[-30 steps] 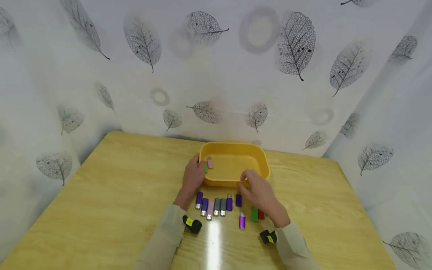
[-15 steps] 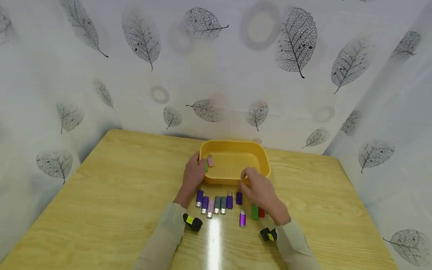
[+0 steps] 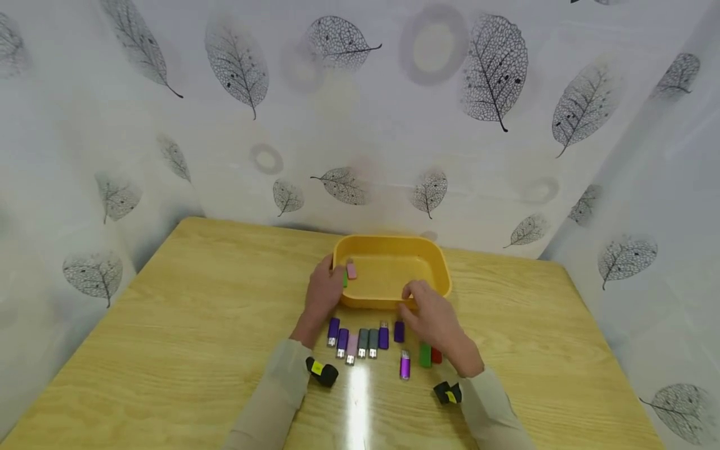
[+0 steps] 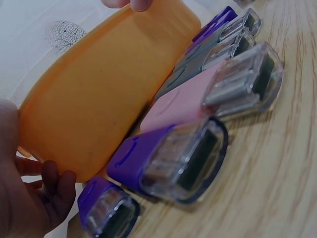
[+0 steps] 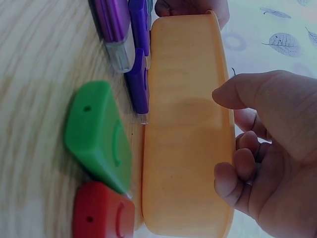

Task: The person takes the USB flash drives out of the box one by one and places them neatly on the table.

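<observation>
A yellow plastic tray stands on the wooden table. My left hand grips its left end, thumb over the rim; in the left wrist view some fingers lie against the outer wall. My right hand holds the near rim toward the right, its thumb against the outside in the right wrist view. Inside the tray's left end lie a pink USB stick and a green piece, partly hidden by my left thumb.
In front of the tray lie several USB sticks: purple, pink, grey, shiny purple, green and red. Black wrist cameras sit by both sleeves. A leaf-print curtain borders the table.
</observation>
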A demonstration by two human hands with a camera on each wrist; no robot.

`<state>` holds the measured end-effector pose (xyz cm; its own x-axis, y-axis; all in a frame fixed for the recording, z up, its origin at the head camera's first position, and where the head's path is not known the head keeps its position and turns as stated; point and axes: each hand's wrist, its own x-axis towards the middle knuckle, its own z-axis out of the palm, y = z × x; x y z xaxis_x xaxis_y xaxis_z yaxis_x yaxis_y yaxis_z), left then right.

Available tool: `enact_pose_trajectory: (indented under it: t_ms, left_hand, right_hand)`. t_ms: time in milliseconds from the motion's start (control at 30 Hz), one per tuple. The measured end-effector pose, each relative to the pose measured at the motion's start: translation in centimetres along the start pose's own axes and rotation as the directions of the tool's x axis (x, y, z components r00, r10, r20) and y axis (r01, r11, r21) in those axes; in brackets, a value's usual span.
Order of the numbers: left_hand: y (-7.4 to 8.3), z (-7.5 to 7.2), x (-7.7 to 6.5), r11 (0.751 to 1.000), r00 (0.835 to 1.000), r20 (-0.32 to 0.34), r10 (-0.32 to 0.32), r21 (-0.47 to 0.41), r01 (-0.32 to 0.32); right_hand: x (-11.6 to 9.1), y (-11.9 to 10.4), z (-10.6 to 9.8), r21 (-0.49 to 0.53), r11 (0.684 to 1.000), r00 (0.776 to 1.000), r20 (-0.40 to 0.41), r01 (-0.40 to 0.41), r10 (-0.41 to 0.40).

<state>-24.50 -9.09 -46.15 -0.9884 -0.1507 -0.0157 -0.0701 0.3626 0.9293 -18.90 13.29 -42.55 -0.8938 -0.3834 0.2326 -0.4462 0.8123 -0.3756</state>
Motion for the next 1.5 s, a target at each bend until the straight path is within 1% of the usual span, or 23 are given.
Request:
enact_pose_trajectory:
  t_ms: [100, 233, 333, 500, 600, 833, 1000, 1133, 1267, 1367, 1500]
  left_hand:
    - [-0.2, 0.1, -0.1, 1.0, 1.0, -0.01, 0.006, 0.009, -0.006]
    - [-0.1, 0.1, -0.1, 1.0, 0.999, -0.033, 0.022, 0.016, -0.022]
    - [0.1, 0.1, -0.4, 1.0, 0.999, -0.032, 0.014, 0.012, -0.014]
    - [0.0, 0.1, -1.3, 1.0, 1.0, -0.021, -0.008, 0.013, 0.008]
    - [-0.2, 0.2, -1.2, 1.0, 1.0, -0.021, -0.01, 0.011, 0.01]
    - [-0.1, 0.1, -0.8, 1.0, 1.0, -0.013, -0.019, -0.012, 0.019]
    - [0.1, 0.2, -0.5, 1.0, 1.0, -0.022, -0.006, 0.005, 0.006]
    - [0.0, 0.3, -0.3, 1.0, 1.0, -0.018, -0.01, 0.0, 0.01]
    - [0.1, 0.2, 0.0, 1.0, 1.0, -0.021, 0.002, 0.011, -0.002]
    - [0.1, 0.1, 0.2, 1.0, 1.0, -0.018, 0.012, 0.021, -0.011]
    - [0.0, 0.1, 0.2, 1.0, 1.0, 0.0, 0.003, 0.017, -0.003]
  right_hand:
    - [-0.1, 0.0, -0.1, 0.002, 1.0, 1.0, -0.002, 0.007, -0.007]
    - [-0.1, 0.1, -0.3, -0.002, 0.999, 0.999, -0.023, 0.039, -0.039]
    - [-0.2, 0.1, -0.3, -0.009, 0.998, 0.998, -0.032, 0.055, -0.056]
    - [-0.8, 0.1, -0.3, -0.003, 0.999, 0.999, -0.007, 0.034, -0.034]
    - [-0.8, 0.2, -0.1, 0.001, 1.0, 1.0, 0.0, 0.025, -0.025]
    - [-0.2, 0.3, 0.3, -0.013, 0.999, 0.999, -0.02, 0.05, -0.05]
    - [0.1, 0.5, 0.2, -0.029, 0.999, 0.999, 0.006, 0.033, -0.033]
    - [0.2, 0.5, -0.1, -0.003, 0.999, 0.999, 0.039, 0.036, -0.036]
    - [0.8, 0.6, -0.7, 0.039, 0.999, 0.997, 0.08, -0.003, -0.001]
    - [1.4, 0.6, -0.9, 0.037, 0.998, 0.994, 0.104, -0.042, 0.038]
    - [2.3, 0.4, -0.9, 0.046, 0.998, 0.99, 0.137, -0.052, 0.045]
